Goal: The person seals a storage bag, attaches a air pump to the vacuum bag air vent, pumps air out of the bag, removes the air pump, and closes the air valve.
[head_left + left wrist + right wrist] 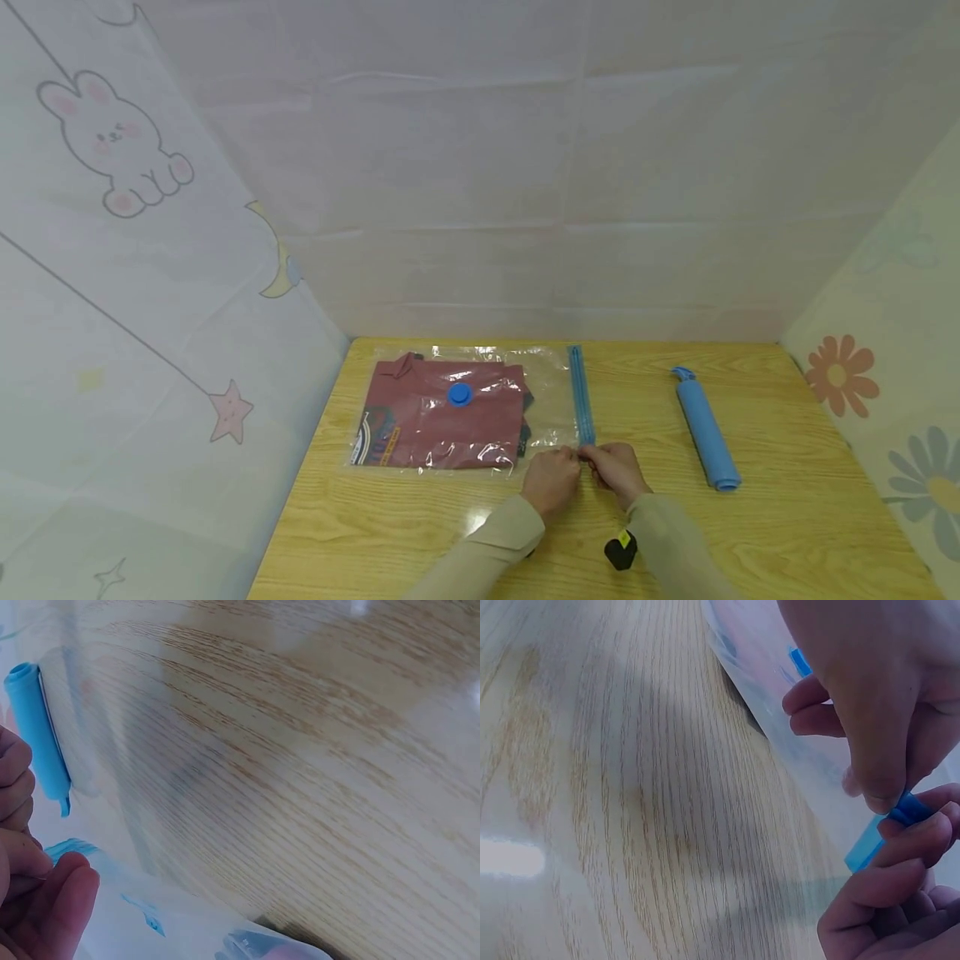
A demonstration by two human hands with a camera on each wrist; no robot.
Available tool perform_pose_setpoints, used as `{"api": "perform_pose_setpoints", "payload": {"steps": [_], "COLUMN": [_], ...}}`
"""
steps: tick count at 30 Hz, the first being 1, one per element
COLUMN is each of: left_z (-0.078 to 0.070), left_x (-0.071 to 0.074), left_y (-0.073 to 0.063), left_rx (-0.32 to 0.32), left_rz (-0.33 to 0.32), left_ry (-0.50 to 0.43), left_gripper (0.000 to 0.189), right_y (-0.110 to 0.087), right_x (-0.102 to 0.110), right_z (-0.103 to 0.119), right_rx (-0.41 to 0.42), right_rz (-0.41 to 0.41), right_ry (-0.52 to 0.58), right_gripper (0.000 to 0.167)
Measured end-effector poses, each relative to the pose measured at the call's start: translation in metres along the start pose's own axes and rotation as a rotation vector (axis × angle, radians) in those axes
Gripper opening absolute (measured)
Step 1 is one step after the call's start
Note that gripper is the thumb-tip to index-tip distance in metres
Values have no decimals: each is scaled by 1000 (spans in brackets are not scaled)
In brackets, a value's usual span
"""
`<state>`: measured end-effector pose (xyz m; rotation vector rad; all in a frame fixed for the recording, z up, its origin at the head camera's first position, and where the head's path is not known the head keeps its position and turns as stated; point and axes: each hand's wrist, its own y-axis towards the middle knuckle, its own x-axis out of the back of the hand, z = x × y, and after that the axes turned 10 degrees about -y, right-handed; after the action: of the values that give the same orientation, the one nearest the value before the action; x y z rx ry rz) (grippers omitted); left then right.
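Note:
A clear vacuum storage bag (pixel 551 392) lies flat on the table with a folded dark red garment (pixel 450 425) inside. A round blue valve (pixel 460 394) sits on its upper face, and a blue zip strip (pixel 581 392) runs along its right end. At the near end of that strip, my left hand (pixel 552 479) pinches the bag's edge. Close against it, my right hand (pixel 617 471) grips the strip's corner. In the right wrist view, a darker blue piece (pixel 911 809) shows between the fingertips; whether it is a slider is unclear.
A blue hand pump (pixel 707 433) lies on the table to the right of the bag. Beside the right sleeve is a small black object (pixel 621 552) with a yellow mark. Printed sheets stand behind and on both sides of the wooden table (pixel 360 525).

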<state>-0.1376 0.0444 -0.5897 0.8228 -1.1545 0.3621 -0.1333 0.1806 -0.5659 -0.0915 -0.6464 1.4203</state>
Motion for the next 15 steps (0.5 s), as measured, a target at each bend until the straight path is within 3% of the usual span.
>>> {"api": "perform_pose_setpoints", "payload": {"steps": [6, 15], "left_z": [1, 3], "left_x": [0, 1], "left_y": [-1, -2], "left_rx": [-18, -106], "left_rz": [-4, -50], "left_ry": [14, 17], "left_gripper": [8, 6], "right_y": [4, 14], "right_x": [0, 6], "right_z": [-1, -6], "right_rx": [-19, -57], "right_rz": [-3, 12], "right_ry": [4, 17], "right_gripper": [30, 37]}}
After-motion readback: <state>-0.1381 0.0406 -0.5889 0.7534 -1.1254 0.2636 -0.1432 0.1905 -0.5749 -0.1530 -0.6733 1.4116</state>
